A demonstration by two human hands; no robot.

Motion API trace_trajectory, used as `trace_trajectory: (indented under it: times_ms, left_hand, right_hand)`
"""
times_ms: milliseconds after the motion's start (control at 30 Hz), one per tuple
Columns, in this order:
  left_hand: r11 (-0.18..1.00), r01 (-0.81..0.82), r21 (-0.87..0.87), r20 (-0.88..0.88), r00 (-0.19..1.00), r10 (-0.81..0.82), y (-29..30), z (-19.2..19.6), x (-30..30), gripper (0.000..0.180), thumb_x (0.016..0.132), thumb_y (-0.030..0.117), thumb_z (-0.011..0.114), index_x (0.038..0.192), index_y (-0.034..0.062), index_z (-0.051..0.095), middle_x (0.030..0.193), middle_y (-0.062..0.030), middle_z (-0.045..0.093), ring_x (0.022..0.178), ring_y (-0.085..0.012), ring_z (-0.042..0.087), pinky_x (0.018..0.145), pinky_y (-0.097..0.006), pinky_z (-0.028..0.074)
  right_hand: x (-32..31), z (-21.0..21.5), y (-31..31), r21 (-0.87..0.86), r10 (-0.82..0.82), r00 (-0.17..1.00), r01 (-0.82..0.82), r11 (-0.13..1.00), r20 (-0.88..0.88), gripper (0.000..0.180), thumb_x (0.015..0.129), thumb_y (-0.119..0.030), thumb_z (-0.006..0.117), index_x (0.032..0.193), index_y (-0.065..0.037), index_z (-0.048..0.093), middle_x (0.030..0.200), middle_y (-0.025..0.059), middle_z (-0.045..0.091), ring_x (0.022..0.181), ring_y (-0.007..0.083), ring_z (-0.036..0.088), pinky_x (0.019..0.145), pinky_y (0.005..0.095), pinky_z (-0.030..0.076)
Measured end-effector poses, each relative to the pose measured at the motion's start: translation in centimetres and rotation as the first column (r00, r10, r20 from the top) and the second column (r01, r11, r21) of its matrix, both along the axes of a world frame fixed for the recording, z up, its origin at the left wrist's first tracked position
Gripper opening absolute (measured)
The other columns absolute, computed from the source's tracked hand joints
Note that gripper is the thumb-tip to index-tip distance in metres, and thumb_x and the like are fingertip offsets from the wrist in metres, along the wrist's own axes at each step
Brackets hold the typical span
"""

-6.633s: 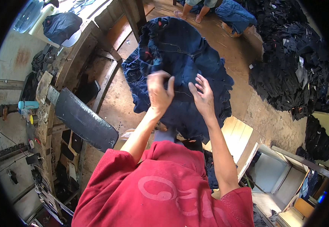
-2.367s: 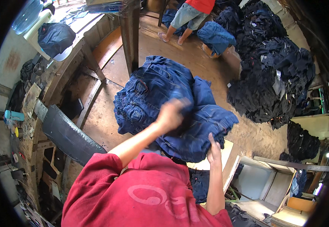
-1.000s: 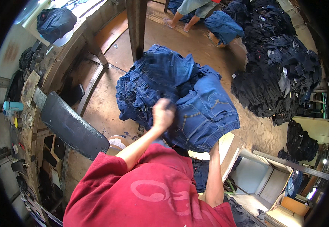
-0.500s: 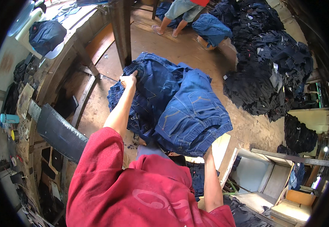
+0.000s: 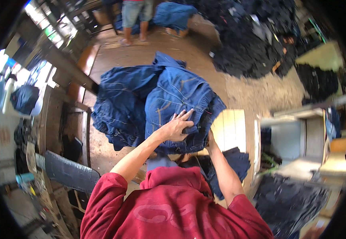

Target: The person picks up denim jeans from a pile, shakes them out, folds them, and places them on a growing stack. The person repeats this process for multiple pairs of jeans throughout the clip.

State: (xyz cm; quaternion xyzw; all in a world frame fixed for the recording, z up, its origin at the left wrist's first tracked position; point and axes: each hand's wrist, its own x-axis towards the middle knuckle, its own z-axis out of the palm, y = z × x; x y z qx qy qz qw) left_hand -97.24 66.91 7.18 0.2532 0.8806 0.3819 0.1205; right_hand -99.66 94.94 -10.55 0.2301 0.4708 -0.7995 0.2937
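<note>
Bundle: we carry a stack of blue jeans [image 5: 157,105] at 12 o'clock from our chest, above the dirt floor [image 5: 256,89].
Left hand: our left hand [image 5: 178,126] lies flat on top, fingers [image 5: 185,115] spread and pressing, not clenched.
Right hand: our right hand [image 5: 210,139] props the bundle's lower edge at 4 o'clock; we cannot tell its grip.
Axis: the stack runs 10 to 4 o'clock; the left hand is nearer its middle.
Hidden: underside and right fingers.
</note>
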Motion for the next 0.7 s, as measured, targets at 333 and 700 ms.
trace_trajectory:
  times_ms: [333, 700]
  left_hand:
    - [0.692, -0.374, 0.618, 0.597, 0.795, -0.103, 25.7, 7.0, -1.5, 0.137, 0.08, 0.055, 0.09, 0.165, -0.0018, -0.001, 0.164, -0.0231, 0.03, 0.155, -0.0374, 0.029, 0.128, -0.048, 0.022]
    - [0.278, -0.437, 0.856, 0.42, 0.271, -0.866, 53.0, 15.3, 2.3, 0.156, 0.075, 0.092, 0.067, 0.163, -0.0003, -0.023, 0.174, -0.0237, 0.015, 0.157, -0.0393, 0.028, 0.124, -0.059, 0.032]
  right_hand:
    - [1.5, 18.1, 28.0, 0.796, 0.127, 0.905, 0.282, 0.537, -0.406, 0.056, 0.094, -0.006, 0.061, 0.149, 0.002, 0.056, 0.13, 0.0136, 0.071, 0.12, 0.0244, 0.065, 0.107, 0.0352, 0.05]
    - [12.0, 49.4, 45.1, 0.979, 0.558, 0.823, 0.187, -0.086, -0.108, 0.077, 0.078, 0.002, 0.069, 0.153, 0.003, 0.052, 0.147, 0.0172, 0.065, 0.134, 0.0222, 0.061, 0.118, 0.0345, 0.042]
